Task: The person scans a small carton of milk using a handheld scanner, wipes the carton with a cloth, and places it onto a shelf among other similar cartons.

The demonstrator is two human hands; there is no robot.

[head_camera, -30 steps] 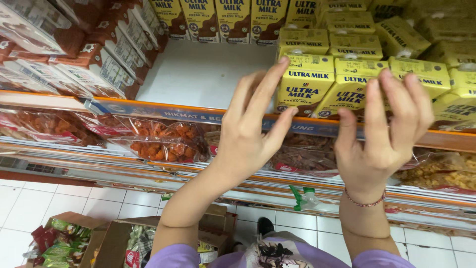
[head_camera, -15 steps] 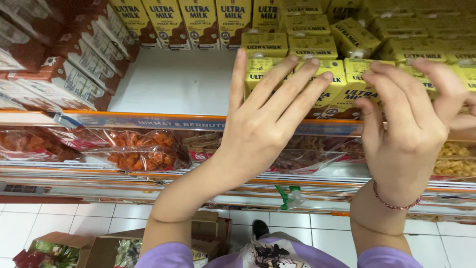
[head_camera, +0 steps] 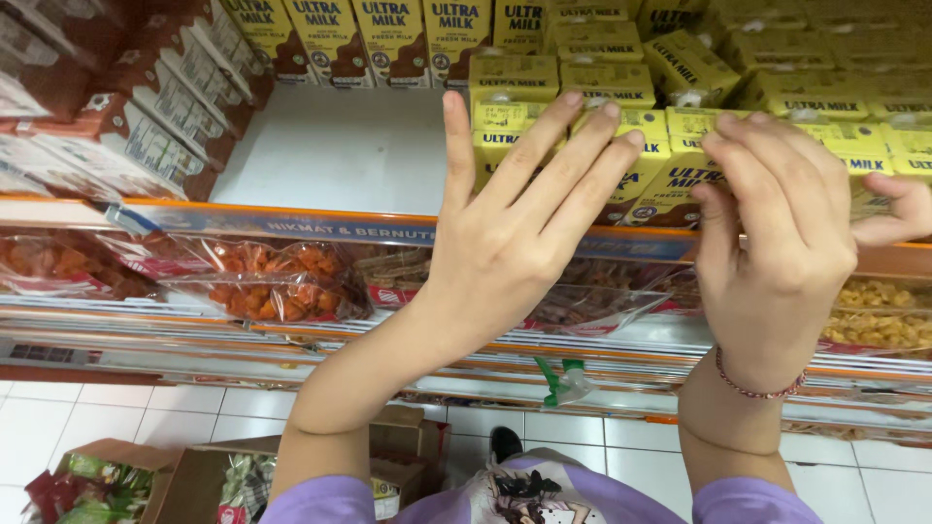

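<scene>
Up at the shelf [head_camera: 340,155], both arms are lifted, bent at the elbows, with the backs of the hands turned to us. The left hand [head_camera: 515,238] is wide open. Its fingers [head_camera: 544,160] are long and straight and spread a little, and they point up and to the right. The fingertips lie on the front yellow milk cartons [head_camera: 515,82], which stand in rows on the right half of the white shelf. The thumb sticks straight up by itself. This hand holds nothing.

The right hand [head_camera: 777,257] is just beside it, a little to the right. Its fingers are bent forward and close together, curling over the tops of more yellow cartons at the front edge. The thumb pokes out to the right. I cannot tell if it is really gripping a carton or only touching it, because the hand hides the spot. A thin red bracelet [head_camera: 762,391] goes round this wrist.

Left of the yellow cartons the shelf is bare and white, and further left stand brown cartons [head_camera: 146,107]. One shelf lower lie clear bags of snacks [head_camera: 262,281]. Down on the tiled floor [head_camera: 116,408] sits an open cardboard box [head_camera: 209,475], and purple sleeves [head_camera: 320,505] show at the bottom
</scene>
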